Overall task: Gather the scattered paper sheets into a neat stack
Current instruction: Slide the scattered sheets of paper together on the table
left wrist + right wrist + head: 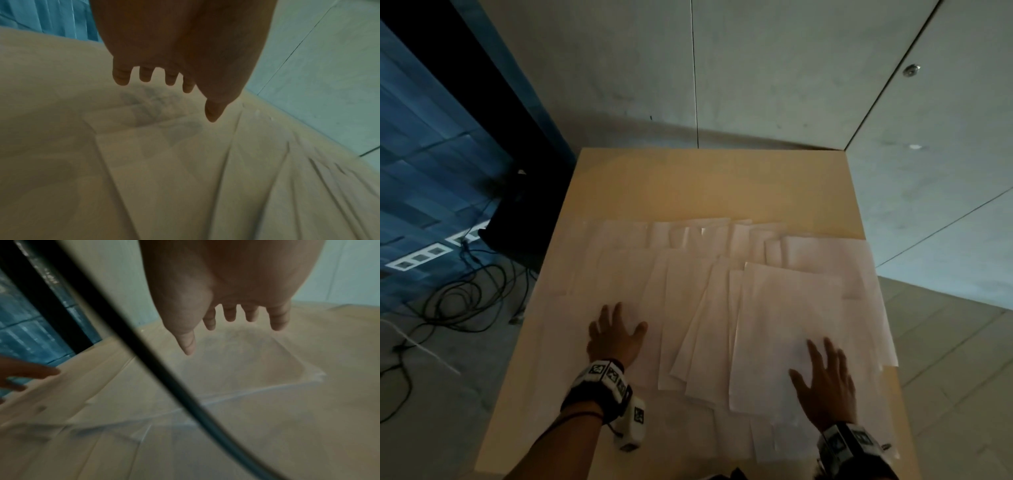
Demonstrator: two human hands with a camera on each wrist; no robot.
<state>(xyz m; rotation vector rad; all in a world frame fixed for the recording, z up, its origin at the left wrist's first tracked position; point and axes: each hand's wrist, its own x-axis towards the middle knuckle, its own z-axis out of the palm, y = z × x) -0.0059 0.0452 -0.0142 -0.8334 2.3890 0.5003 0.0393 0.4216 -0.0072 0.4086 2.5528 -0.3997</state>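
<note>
Currently: paper sheets [722, 308] fanned across surface [705, 185]; left hand [613, 334], right hand [825, 383], each grip spread, holding nothing; best swept inward evenly, edges aligned

Tan table [709, 185], overlapping white paper sheets [784, 329] spread across

Matt white paper sheets [784, 325] lie on a smooth, pale wood-look table [705, 185]; behind, a matt concrete-like wall [774, 68].
</note>
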